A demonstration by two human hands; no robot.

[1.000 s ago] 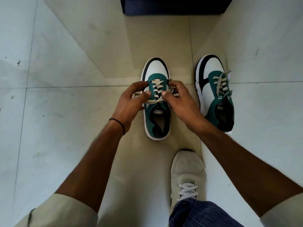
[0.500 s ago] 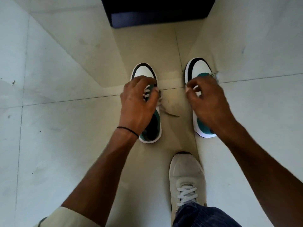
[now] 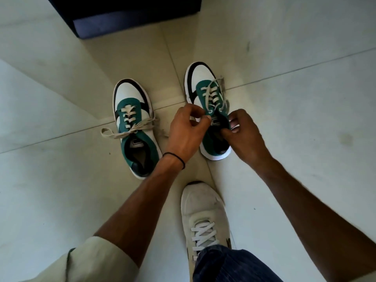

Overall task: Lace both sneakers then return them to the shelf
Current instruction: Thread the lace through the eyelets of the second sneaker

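Two green, white and black sneakers stand on the tiled floor. The left sneaker [image 3: 133, 121] has its beige laces tied in a loose bow, with a loop trailing to the left. Both my hands are at the right sneaker [image 3: 205, 88]. My left hand [image 3: 186, 132] pinches its tongue area and lace from the left side. My right hand [image 3: 243, 131] grips the green collar edge on the right side. The right sneaker's laces [image 3: 212, 94] run through the eyelets, with loose ends lying toward the toe.
A dark blue shelf base [image 3: 130, 19] stands on the floor at the top. My own foot in a cream sneaker [image 3: 204, 212] rests just below the hands, with a blue trouser leg [image 3: 230, 263] over it. Pale floor tiles surround everything.
My hands finished at the left sneaker's laces and let go of it. Both moved right onto the right sneaker. The view shifted down, so the shelf base shows more.
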